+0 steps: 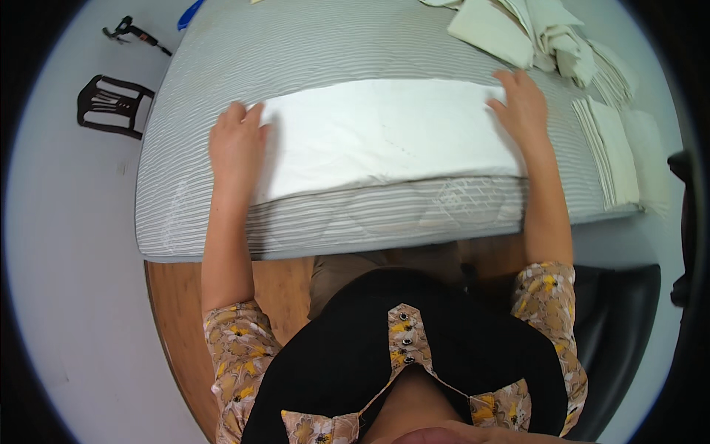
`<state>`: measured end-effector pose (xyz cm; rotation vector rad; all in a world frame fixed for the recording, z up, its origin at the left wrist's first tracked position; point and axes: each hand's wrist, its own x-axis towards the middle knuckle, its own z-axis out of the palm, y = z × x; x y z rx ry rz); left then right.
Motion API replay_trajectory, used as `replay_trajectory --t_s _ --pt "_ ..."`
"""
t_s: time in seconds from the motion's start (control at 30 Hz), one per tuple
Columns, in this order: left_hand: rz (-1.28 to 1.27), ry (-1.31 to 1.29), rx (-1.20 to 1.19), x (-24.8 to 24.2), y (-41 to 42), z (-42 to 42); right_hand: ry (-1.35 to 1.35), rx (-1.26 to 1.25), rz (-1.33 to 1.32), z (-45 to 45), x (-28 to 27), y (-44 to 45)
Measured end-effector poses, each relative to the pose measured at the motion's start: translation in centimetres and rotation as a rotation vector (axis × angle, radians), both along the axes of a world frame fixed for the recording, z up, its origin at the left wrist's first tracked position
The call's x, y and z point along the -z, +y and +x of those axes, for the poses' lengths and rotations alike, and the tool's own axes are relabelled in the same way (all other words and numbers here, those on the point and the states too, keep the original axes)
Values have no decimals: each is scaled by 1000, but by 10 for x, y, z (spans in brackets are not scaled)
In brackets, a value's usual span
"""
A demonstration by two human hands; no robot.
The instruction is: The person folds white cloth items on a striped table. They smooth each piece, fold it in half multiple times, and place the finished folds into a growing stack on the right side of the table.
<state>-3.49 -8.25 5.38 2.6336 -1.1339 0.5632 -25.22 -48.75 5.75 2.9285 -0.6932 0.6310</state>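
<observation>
A white cloth [388, 136], flat and rectangular, lies along the near part of a striped mattress [266, 66]. It has slight wrinkles and a few faint marks near its middle. My left hand [237, 144] is at the cloth's left end, thumb and fingers spread near its upper corner. At the opposite end, my right hand [520, 108] has its thumb apart from its fingers beside the upper right corner. Neither hand visibly grips the fabric. Whether the fingertips press on the cloth or hover just over it is hard to tell.
Folded cream cloths [610, 152] are stacked on the mattress at right. Beyond them lies a loose pile of cream cloths [571, 47]. A dark chair [113, 105] and a hammer-like tool [136, 34] appear at left. Black padded seating [621, 316] is at lower right.
</observation>
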Motion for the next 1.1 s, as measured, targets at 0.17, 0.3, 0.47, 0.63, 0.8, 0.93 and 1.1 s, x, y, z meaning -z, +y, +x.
replay_trajectory --t_s 0.17,0.3,0.47,0.63,0.8,0.93,1.1 --pt "-1 183 480 -1 -77 -49 -36 -638 430 48 -5 81" --pt "109 221 391 12 -85 -55 167 -582 392 47 11 110" --pt "126 194 315 29 -79 -62 113 -552 301 26 12 123" --pt "109 172 393 39 -82 -86 92 -600 300 8 19 146" --pt "131 261 345 39 -67 -76 -1 -375 219 -35 27 101" --pt "44 296 368 27 -62 -87 -275 -115 68 -74 23 59" --pt "12 261 576 17 -70 -127 -326 194 668 -122 27 40"
